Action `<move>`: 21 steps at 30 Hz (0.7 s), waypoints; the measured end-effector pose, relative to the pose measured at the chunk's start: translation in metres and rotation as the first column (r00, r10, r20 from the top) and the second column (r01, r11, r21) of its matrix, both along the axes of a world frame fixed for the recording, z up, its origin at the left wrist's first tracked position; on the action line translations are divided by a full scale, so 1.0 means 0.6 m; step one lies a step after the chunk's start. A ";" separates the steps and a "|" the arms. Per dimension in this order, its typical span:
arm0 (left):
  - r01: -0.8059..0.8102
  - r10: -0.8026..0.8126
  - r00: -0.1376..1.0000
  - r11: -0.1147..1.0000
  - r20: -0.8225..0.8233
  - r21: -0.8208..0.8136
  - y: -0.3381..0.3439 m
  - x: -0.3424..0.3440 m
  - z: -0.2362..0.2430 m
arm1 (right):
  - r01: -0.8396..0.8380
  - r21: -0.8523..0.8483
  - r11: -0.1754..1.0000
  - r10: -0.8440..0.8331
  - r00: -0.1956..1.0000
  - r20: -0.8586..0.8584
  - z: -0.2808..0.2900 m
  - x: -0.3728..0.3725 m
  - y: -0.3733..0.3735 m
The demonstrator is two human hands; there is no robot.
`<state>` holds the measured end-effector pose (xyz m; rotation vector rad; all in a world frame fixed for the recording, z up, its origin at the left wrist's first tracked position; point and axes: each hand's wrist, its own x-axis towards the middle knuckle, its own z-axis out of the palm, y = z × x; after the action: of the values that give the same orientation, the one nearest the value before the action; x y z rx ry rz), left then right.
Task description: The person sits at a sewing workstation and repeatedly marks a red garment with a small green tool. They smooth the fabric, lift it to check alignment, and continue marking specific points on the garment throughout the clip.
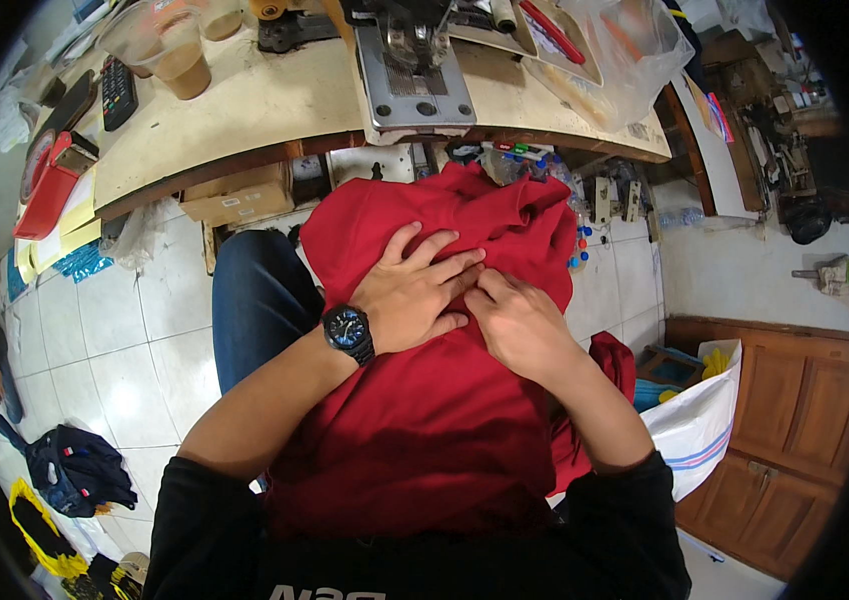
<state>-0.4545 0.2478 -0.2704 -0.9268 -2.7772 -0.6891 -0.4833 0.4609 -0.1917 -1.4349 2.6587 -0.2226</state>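
Observation:
A large piece of red fabric [425, 430] lies draped over my lap and knees, bunched into folds toward the table. My left hand [410, 285] rests flat on it with the fingers spread, a dark watch [348, 333] on that wrist. Right beside its fingertips, my right hand [515, 320] is closed, thumb and fingers pinching a bit of the same cloth. Whether something small is also between those fingers is hidden. Beyond the cloth, the metal bed of a sewing machine [420, 95] juts over the front edge of the table.
The pale table [275, 120] carries plastic cups [183, 68], a remote control [119, 93], a red tape dispenser [50, 190] and a tray with a red pen [553, 32]. A cardboard box [240, 195] sits beneath. At right are a white sack [700, 425] and a wooden cabinet [780, 420].

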 end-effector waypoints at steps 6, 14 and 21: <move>0.014 -0.015 1.000 1.000 0.012 0.020 -0.002 -0.001 -0.009 | 0.050 0.330 0.943 -0.050 0.999 -0.009 -0.003 -0.015 -0.032; -0.016 0.016 1.000 1.000 -0.015 0.007 -0.011 -0.004 -0.012 | 0.442 -0.296 0.847 -0.336 0.876 0.347 0.005 -0.023 0.005; -0.020 0.020 1.000 1.000 -0.011 0.012 -0.011 -0.009 -0.008 | 0.418 -0.496 0.761 -0.407 0.903 0.137 -0.067 -0.037 0.010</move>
<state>-0.4596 0.2411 -0.2750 -0.8964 -2.7659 -0.6940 -0.5057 0.4671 -0.2316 -0.8788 3.0026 -1.0590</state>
